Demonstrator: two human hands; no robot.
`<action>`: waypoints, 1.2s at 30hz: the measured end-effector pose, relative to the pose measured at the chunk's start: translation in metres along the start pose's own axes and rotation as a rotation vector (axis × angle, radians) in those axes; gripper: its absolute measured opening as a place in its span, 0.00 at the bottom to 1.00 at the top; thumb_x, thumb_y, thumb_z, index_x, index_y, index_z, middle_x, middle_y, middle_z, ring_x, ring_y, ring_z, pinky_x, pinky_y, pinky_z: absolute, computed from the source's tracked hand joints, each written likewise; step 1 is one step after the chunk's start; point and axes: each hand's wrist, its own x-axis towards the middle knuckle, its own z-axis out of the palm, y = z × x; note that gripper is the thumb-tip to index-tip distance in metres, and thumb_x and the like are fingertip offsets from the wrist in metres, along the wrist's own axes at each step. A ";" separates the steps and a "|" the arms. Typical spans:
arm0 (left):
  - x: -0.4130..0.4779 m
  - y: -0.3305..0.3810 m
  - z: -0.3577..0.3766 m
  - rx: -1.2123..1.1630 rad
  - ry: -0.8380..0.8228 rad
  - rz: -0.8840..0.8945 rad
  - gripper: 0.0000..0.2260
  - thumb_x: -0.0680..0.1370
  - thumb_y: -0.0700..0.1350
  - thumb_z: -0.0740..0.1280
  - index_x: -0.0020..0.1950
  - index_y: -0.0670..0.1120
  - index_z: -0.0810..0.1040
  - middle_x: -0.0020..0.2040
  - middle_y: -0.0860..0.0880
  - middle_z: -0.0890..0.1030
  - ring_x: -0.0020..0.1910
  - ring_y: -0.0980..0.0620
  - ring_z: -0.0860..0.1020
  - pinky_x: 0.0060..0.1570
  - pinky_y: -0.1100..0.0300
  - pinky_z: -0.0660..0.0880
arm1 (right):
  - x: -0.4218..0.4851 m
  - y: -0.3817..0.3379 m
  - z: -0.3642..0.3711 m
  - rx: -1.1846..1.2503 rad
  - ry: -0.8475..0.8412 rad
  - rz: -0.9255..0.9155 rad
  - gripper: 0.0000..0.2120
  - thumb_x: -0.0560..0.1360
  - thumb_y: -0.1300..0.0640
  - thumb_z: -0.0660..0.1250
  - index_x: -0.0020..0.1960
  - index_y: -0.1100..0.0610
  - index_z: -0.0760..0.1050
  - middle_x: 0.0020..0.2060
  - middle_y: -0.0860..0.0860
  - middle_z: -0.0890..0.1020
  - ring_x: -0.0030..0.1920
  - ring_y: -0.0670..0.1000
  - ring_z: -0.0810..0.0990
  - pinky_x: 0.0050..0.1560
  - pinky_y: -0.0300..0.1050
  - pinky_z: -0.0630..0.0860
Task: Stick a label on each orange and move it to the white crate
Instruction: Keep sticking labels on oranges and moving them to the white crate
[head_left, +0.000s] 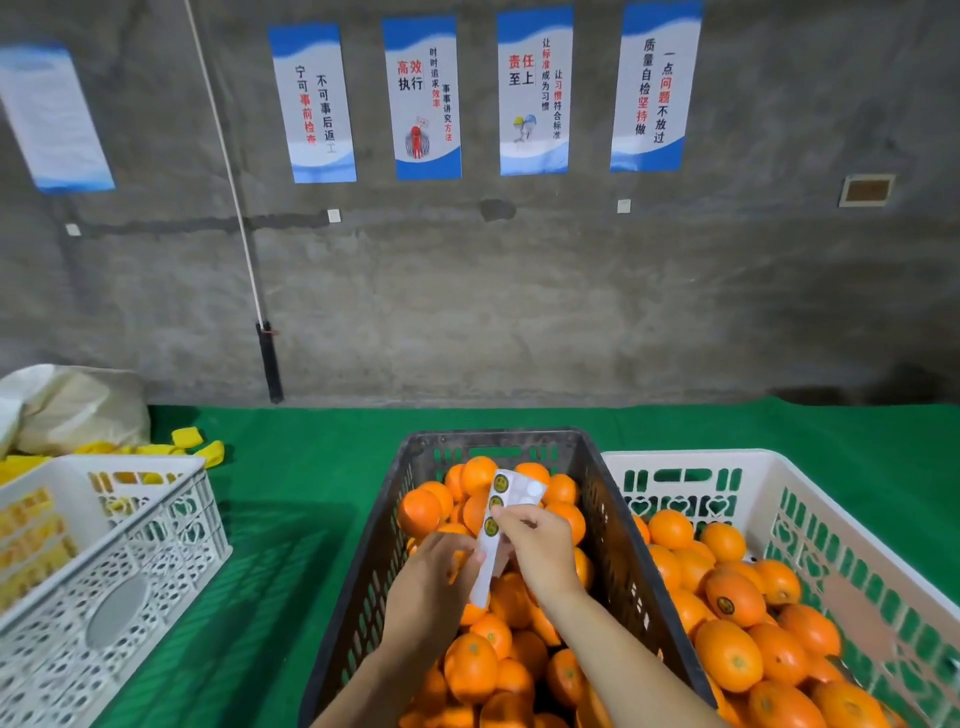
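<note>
Crates sit on the green bench (301, 493). At the far left is a side crate (104, 545), white, with yellow things inside. A pale bag (72, 410) lies behind it. A wide strip of bare green runs between its edge and the black crate (384, 519) in the middle. The black crate is full of oranges (472, 665).

Over them the left hand (436, 577) grips the lower part of a label sheet (511, 491), fingers curled round it. The right hand (540, 545) pinches the sheet higher up, beside a round label (491, 526).

The white crate (727, 456) sits right up against the black crate's right wall. It holds many oranges, piled below its rim. One labelled orange (735, 597) shows its sticker. Open green bench lies behind the crates, up to the grey wall (519, 312).
</note>
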 end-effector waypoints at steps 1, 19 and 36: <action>0.000 -0.001 0.000 -0.015 0.019 0.002 0.06 0.80 0.56 0.65 0.55 0.58 0.78 0.47 0.61 0.75 0.45 0.61 0.75 0.40 0.64 0.70 | -0.001 0.000 0.002 0.018 -0.077 0.033 0.16 0.77 0.54 0.70 0.39 0.67 0.80 0.35 0.65 0.81 0.32 0.51 0.77 0.33 0.42 0.75; 0.008 -0.023 0.006 0.160 0.068 -0.004 0.20 0.75 0.67 0.62 0.59 0.59 0.82 0.47 0.60 0.82 0.42 0.63 0.75 0.35 0.69 0.70 | -0.011 -0.001 0.007 0.069 -0.292 0.178 0.16 0.76 0.51 0.71 0.33 0.60 0.79 0.30 0.56 0.75 0.32 0.52 0.72 0.34 0.41 0.71; 0.010 -0.017 0.004 -0.413 -0.144 -0.055 0.09 0.80 0.54 0.66 0.53 0.56 0.85 0.44 0.58 0.85 0.42 0.62 0.82 0.42 0.61 0.80 | -0.022 -0.007 0.006 -0.052 -0.236 0.052 0.20 0.81 0.56 0.64 0.39 0.72 0.73 0.30 0.58 0.77 0.32 0.53 0.75 0.34 0.42 0.72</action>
